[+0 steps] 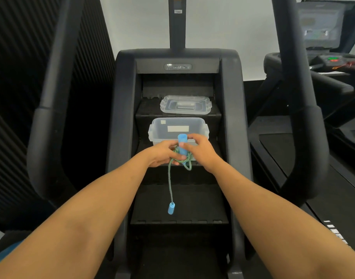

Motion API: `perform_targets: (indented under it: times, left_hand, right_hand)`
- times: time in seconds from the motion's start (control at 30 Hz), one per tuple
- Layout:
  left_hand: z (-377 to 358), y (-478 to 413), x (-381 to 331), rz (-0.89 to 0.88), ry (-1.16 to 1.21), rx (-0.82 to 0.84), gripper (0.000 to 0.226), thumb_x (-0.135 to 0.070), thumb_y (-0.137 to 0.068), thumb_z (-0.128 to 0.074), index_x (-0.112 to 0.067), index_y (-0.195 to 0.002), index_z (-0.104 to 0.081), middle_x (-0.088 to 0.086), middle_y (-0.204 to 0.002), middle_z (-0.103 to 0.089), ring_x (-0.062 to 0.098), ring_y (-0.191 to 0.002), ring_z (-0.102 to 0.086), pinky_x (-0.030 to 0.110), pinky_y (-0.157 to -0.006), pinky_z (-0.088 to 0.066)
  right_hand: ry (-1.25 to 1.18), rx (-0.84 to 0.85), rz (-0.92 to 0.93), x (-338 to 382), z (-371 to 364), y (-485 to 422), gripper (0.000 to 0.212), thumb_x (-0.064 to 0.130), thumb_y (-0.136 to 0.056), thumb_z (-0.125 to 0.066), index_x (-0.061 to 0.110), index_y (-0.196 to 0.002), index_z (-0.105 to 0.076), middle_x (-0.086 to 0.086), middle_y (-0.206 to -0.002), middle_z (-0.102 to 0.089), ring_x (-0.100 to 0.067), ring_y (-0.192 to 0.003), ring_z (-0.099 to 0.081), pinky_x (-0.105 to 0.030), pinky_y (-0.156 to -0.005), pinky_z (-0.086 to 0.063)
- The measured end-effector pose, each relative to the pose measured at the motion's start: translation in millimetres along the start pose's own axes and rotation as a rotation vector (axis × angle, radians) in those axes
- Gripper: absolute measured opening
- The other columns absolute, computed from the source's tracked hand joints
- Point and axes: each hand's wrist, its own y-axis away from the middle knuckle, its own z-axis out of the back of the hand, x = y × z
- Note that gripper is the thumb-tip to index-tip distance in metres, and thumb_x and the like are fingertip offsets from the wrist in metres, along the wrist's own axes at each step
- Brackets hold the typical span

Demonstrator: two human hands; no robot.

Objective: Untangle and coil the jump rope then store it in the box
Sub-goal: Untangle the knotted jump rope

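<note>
While both hands (pixel 162 153) grip, blue handle (pixel 182 144) stands upright, rope (pixel 169 184) dangling.

A: So what's the room like?
B: Gym. Black stair climber (pixel 177 202) dead ahead with thick curved handrails (pixel 49 109), plain white wall (pixel 223 27) behind it.
A: Anything else around?
B: Dark ribbed panel (pixel 17 57) on the left, treadmill (pixel 333 63) on the right with a lit screen (pixel 321 23).

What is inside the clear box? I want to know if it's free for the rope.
The clear box shows only pale labels; its near part is hidden behind the hands and blue handle.
</note>
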Motion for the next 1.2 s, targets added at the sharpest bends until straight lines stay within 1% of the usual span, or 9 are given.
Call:
perform_targets:
  times: [0.2,0.33,0.43,0.53,0.63,0.8,0.93,1.07,1.2]
  left_hand:
    - [27,7,30,0.108,0.006,-0.126,0.063,0.012,-0.086,-0.073,-0.013,-0.141,-0.057,0.015,-0.139,-0.059,0.023,-0.103,-0.069,0.025,-0.069,-0.058]
    - [36,7,23,0.092,0.077,-0.208,0.069,0.009,-0.085,-0.076,-0.006,-0.147,-0.05,0.017,-0.131,-0.064,0.02,-0.097,-0.07,0.022,-0.07,-0.057]
    - [28,3,4,0.049,0.086,-0.154,0.055,-0.003,-0.091,-0.075,-0.004,-0.141,-0.053,0.011,-0.129,-0.068,0.019,-0.111,-0.068,0.023,-0.079,-0.055]
    - [12,-3,-11,-0.037,0.036,-0.101,0.035,-0.012,-0.1,-0.065,-0.003,-0.134,-0.064,0.008,-0.123,-0.071,0.018,-0.113,-0.066,0.024,-0.079,-0.055]
    - [-1,-11,-15,-0.079,0.007,-0.088,0.033,-0.017,-0.102,-0.063,-0.007,-0.134,-0.066,0.007,-0.128,-0.072,0.018,-0.114,-0.069,0.026,-0.081,-0.055]
    - [-6,-15,-10,-0.097,-0.008,-0.163,0.029,-0.018,-0.102,-0.064,-0.006,-0.128,-0.07,0.012,-0.123,-0.074,0.019,-0.104,-0.069,0.028,-0.081,-0.056]
    - [-3,-12,-6,-0.016,0.056,-0.086,0.033,-0.021,-0.103,-0.063,-0.005,-0.131,-0.067,0.014,-0.126,-0.072,0.025,-0.116,-0.069,0.037,-0.1,-0.055]
    - [-8,-8,-8,0.007,0.15,-0.059,0.034,-0.021,-0.103,-0.062,-0.005,-0.132,-0.065,0.012,-0.127,-0.073,0.024,-0.115,-0.07,0.038,-0.099,-0.056]
    - [-11,-3,-7,0.033,0.279,-0.011,0.035,-0.022,-0.103,-0.061,-0.008,-0.136,-0.062,0.014,-0.127,-0.072,0.025,-0.11,-0.072,0.038,-0.089,-0.059]
  right_hand:
    - [-1.124,-0.626,-0.288,28,41,-13,0.021,0.036,-0.111,-0.039,0.02,-0.124,-0.04,-0.012,-0.117,-0.056,-0.029,-0.095,-0.069,-0.048,-0.087,-0.061]
    - [-0.564,-0.94,-0.33,-5,69,-7,0.036,0.04,-0.11,-0.039,0.019,-0.138,-0.049,-0.01,-0.119,-0.057,-0.025,-0.098,-0.059,-0.032,-0.077,-0.049]
    - [0.031,-0.658,-0.452,-43,70,-9,0.042,0.035,-0.11,-0.039,0.013,-0.143,-0.053,-0.016,-0.13,-0.061,-0.035,-0.11,-0.061,-0.042,-0.088,-0.052]
    - [0.148,-0.256,-0.487,-44,50,-2,0.053,0.053,-0.105,-0.039,0.008,-0.12,-0.064,-0.015,-0.098,-0.066,-0.031,-0.079,-0.062,-0.033,-0.054,-0.05]
    - [0.187,0.01,-0.424,-26,32,6,0.081,0.08,-0.092,-0.035,0.007,-0.102,-0.069,-0.008,-0.078,-0.062,-0.023,-0.064,-0.057,-0.026,-0.049,-0.043]
    - [0.196,0.092,-0.205,-19,29,12,0.07,0.075,-0.085,-0.06,0.006,-0.086,-0.07,0.004,-0.064,-0.057,-0.016,-0.069,-0.061,-0.025,-0.055,-0.043]
    - [0.074,0.174,-0.156,-18,31,14,0.039,0.055,-0.084,-0.077,0.024,-0.107,-0.07,0.003,-0.087,-0.072,-0.013,-0.084,-0.068,-0.033,-0.076,-0.059]
    - [-0.047,0.211,-0.18,-13,25,18,0.057,0.023,-0.087,-0.074,0.024,-0.131,-0.038,-0.018,-0.112,-0.068,-0.015,-0.086,-0.062,-0.034,-0.079,-0.053]
    - [0.0,0.253,-0.09,-10,23,20,0.073,0.015,-0.09,-0.068,0.037,-0.146,-0.027,-0.01,-0.122,-0.06,-0.015,-0.096,-0.064,-0.025,-0.078,-0.054]
